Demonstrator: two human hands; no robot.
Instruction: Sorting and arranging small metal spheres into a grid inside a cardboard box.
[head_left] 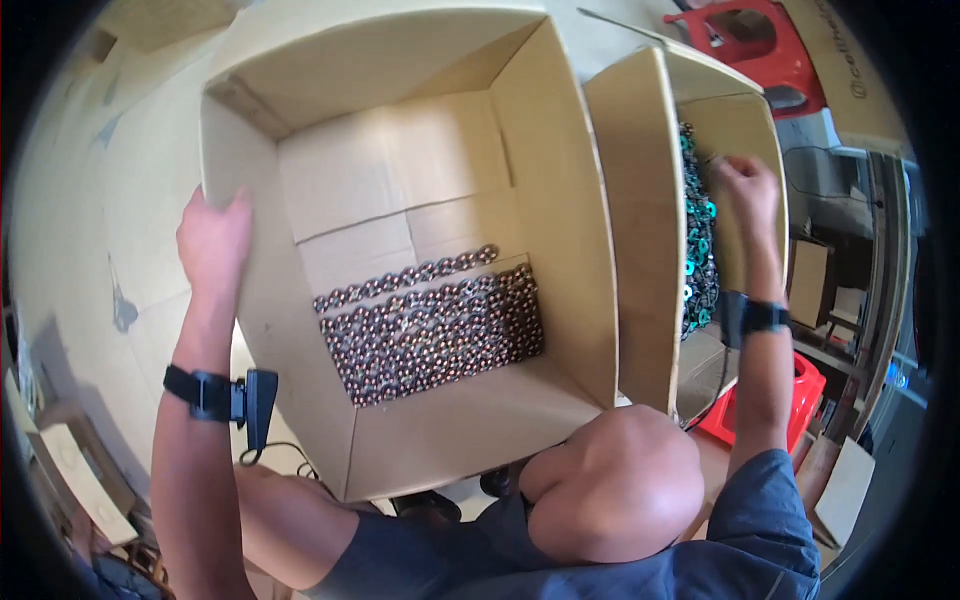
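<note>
My left hand [215,240] is closed over the left wall of a large open cardboard box [560,190], thumb on the inner side. On the box's floor, rows of small round copper-and-dark parts [430,335] lie packed together at the near end. One row of the same parts [405,281] lies slightly apart, just beyond them. My right hand [750,195] is above a second cardboard box [640,210] on the right, fingers curled into a pinch and a little blurred. What they hold, if anything, cannot be made out. Beside it lies a heap of dark and teal small parts [700,235].
Red plastic stools [800,65] stand at the far right and, partly hidden, near the right box's lower end. My knee [625,480] is close to the large box's near right corner. Shelving with boards [820,285] runs along the right side.
</note>
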